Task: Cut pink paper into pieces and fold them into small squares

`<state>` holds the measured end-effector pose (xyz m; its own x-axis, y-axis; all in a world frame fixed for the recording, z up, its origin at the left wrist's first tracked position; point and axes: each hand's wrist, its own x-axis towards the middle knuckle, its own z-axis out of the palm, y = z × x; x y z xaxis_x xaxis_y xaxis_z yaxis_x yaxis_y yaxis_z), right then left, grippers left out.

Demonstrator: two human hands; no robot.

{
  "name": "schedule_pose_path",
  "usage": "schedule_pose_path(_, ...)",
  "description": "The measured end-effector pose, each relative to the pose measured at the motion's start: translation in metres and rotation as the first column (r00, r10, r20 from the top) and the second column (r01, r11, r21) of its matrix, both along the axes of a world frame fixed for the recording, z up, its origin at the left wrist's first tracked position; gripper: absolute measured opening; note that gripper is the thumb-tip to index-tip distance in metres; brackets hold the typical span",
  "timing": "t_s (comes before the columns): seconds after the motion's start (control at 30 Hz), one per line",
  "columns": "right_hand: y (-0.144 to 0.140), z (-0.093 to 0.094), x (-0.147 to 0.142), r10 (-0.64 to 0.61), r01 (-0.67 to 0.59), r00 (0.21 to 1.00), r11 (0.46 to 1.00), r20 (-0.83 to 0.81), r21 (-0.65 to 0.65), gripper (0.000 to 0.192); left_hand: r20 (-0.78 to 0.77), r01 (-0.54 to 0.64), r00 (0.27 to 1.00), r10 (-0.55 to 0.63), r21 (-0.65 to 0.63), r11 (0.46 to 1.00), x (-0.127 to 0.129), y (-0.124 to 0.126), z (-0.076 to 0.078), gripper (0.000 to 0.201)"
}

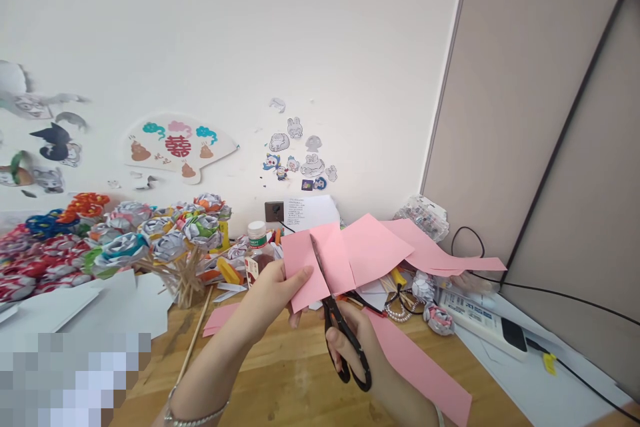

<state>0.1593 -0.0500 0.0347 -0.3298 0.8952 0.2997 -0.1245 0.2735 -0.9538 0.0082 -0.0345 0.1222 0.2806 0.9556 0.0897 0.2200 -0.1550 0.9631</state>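
At far left, a heap of paper roses [125,233] in red, blue, orange and silver-grey lies on wooden sticks across the wooden worktop [290,373], with white sheets in front of them. Behind them, cartoon stickers and a fan-shaped cut-out are stuck to the pale wall. A small bottle [259,243] with a white cap stands just behind the hands.

The left hand [273,293] comes up from below, a bracelet at the wrist. Its grip is closed on the left end of a long pink paper strip [370,250], thumb on the near face and fingers behind. The strip is held in the air above the worktop. Its long axis runs left to right, away from that hand, and its creased panels sag toward a free end at the right.

Just right of the left hand, the right hand [357,353] holds black-handled scissors [337,320], fingers through the loops. The blades point up and away, across the strip's width, close to the left hand. They appear to be partly open with the paper between them, though the angle makes this hard to confirm.

A second pink strip [425,373] lies flat on the worktop below. Further right are a bead string, crumpled paper, a white power strip [485,323] and black cables.
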Motion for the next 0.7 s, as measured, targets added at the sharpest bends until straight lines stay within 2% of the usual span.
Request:
schedule_pose_path(0.13,0.001,0.002,0.0,0.009,-0.009,1.0,1.0,0.016,-0.017,0.038,0.009,0.0,1.0,0.0,-0.011,1.0,-0.001,0.001,-0.001,0.031)
schedule_pose_path(0.33,0.009,-0.006,-0.001,0.005,-0.006,1.0,0.999,-0.01,-0.05,0.038,0.059,0.007,0.998,-0.006,-0.029,1.0,-0.002,0.006,-0.005,0.031)
schedule_pose_path(0.53,0.01,-0.006,-0.002,0.016,-0.017,0.999,0.999,-0.034,-0.04,0.037,0.063,0.006,0.998,-0.003,-0.042,0.999,-0.001,0.009,-0.007,0.03)
schedule_pose_path(0.7,0.013,-0.016,0.0,0.003,-0.003,1.0,1.0,-0.026,-0.004,0.032,0.077,0.03,0.997,-0.027,-0.035,0.999,-0.002,0.009,-0.009,0.03)
